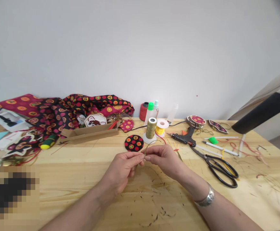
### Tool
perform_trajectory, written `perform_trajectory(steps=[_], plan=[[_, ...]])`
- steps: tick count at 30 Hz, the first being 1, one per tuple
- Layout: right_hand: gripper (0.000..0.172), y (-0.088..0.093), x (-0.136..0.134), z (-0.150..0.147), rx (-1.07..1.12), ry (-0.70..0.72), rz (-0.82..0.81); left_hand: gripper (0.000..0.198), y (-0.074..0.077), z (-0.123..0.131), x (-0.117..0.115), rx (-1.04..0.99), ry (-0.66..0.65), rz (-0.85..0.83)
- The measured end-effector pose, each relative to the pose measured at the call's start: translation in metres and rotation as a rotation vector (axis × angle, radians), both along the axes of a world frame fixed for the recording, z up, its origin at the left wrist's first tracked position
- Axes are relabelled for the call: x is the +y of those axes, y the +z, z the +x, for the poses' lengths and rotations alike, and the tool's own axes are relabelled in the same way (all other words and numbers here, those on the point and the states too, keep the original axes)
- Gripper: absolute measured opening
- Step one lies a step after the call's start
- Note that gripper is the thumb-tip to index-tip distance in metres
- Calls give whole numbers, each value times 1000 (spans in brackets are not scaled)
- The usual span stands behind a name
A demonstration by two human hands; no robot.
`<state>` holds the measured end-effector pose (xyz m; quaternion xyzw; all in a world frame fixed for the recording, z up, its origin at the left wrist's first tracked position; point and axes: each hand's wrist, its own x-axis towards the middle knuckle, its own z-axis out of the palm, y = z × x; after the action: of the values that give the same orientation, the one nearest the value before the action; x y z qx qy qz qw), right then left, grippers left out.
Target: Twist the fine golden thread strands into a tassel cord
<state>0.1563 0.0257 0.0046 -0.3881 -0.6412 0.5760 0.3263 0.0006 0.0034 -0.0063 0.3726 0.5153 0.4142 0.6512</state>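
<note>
My left hand [123, 167] and my right hand [163, 160] meet over the middle of the wooden table, fingertips pinched together. Between them runs a thin olive-green cord [146, 147], with a loop rising above the fingers. Both hands are closed on it; whether it is knotted there is hidden by the fingers. Just beyond the left fingertips lies a round black fabric piece [134, 142] with red and yellow flower patterns. Behind the right hand stand an olive thread spool [151, 128] and a smaller spool of yellow cord [162, 127].
To the right lie black-handled scissors [223, 171], a glue gun [184, 137] and white glue sticks [223, 149]. Patterned fabric [58, 112] and a cardboard box [91, 134] fill the back left. Bottles [149, 114] stand by the wall. A black cylinder [262, 112] juts in at right.
</note>
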Motion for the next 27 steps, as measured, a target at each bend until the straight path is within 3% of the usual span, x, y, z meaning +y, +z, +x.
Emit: perform_trajectory(steps=[4,10,27], plan=[[15,0,1,1,-39,-51,34,20,0,0,0,8,-3,-5],[9,0,1,-2,-23,-182,-41,22,0,-1,-1,4,-5,1],[13,2,-1,-2,-196,-217,173,22,2,0,-1,-26,-34,-52]])
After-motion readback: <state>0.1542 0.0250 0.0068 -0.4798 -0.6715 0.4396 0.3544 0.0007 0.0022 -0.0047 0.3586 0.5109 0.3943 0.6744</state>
